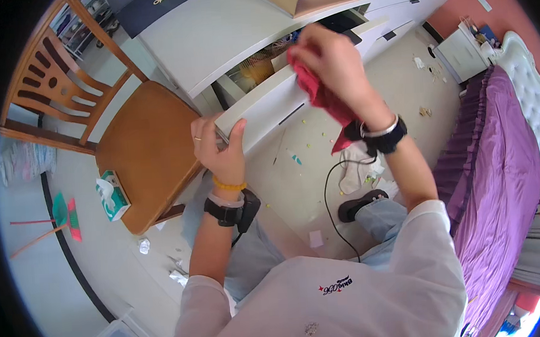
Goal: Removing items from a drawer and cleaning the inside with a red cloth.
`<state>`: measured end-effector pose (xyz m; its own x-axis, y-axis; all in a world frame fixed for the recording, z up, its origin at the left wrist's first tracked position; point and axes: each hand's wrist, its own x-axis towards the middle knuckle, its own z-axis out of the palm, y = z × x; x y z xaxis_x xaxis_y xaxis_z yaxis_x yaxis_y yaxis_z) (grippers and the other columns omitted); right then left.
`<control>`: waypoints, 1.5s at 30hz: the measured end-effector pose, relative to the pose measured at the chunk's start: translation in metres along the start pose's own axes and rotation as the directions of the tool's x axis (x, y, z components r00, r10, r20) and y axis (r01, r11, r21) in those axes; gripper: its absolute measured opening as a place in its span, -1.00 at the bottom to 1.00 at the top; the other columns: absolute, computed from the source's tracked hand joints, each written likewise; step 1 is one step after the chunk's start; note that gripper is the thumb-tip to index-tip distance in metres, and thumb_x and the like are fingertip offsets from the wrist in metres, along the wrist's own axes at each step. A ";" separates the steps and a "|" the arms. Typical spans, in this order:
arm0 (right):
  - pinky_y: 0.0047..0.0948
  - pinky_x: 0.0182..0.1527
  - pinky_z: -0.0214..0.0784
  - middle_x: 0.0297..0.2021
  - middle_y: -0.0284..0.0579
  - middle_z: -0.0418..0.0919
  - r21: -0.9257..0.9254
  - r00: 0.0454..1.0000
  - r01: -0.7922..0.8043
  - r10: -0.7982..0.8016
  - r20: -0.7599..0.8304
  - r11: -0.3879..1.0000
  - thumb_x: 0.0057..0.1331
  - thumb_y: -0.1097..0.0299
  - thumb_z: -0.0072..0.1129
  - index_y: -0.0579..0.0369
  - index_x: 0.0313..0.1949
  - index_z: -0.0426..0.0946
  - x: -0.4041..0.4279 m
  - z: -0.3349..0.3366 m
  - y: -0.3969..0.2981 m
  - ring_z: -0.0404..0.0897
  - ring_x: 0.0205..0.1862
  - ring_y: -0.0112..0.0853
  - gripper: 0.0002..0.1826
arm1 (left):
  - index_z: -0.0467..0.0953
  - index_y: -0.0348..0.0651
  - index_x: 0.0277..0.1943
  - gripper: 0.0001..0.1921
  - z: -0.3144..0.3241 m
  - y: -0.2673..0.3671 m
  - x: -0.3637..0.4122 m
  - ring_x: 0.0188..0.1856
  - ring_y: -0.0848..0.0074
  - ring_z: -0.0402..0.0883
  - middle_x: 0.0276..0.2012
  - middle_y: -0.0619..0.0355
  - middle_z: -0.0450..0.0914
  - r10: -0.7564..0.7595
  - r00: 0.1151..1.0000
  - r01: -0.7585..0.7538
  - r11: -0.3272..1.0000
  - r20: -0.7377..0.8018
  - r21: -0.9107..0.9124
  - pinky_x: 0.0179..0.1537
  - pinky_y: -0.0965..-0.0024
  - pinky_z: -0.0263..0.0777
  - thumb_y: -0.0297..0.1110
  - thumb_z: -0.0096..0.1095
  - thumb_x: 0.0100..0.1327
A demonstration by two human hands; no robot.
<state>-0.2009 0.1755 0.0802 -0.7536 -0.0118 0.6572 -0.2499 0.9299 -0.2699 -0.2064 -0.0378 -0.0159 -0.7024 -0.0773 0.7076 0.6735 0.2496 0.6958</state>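
Observation:
A white drawer front (261,105) is pulled out from a white cabinet (206,38). Its left end is gripped by my left hand (220,148), the thumb lying on the front face. My right hand (335,62) holds a crumpled red cloth (319,96) against the drawer's top edge, farther right. The cloth hangs down over the front, below my wrist. Inside the drawer I see a yellowish mesh-like item (257,72) and other mixed things, partly covered by the cabinet top and my right hand.
On the left stands a wooden chair (151,129) with a tissue box (114,196) on its seat. Paper scraps, a pale sock-like cloth (357,168) and a teal-and-white item (294,157) litter the floor. A bed with a purple cover (497,164) lies right. A black cable (326,197) hangs from my right wrist.

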 end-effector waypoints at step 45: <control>-0.63 -0.54 0.12 -0.64 -0.48 0.34 0.844 0.508 -0.417 0.684 0.523 -0.336 0.23 0.26 0.13 0.02 -0.55 0.40 -0.115 0.186 0.063 0.25 -0.61 -0.68 -0.77 | -0.03 -0.25 0.29 -0.10 0.002 -0.016 0.033 0.23 0.26 0.15 0.22 0.01 0.14 0.004 0.991 0.023 0.980 -0.136 0.196 0.20 0.19 0.05 -0.44 0.41 -0.08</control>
<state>-0.2429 0.1675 -0.1434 -0.8718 0.4380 -0.2195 -0.1148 -0.6182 -0.7776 -0.2408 -0.0428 -0.0033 -0.6620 -0.2072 0.7203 0.5989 0.4316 0.6746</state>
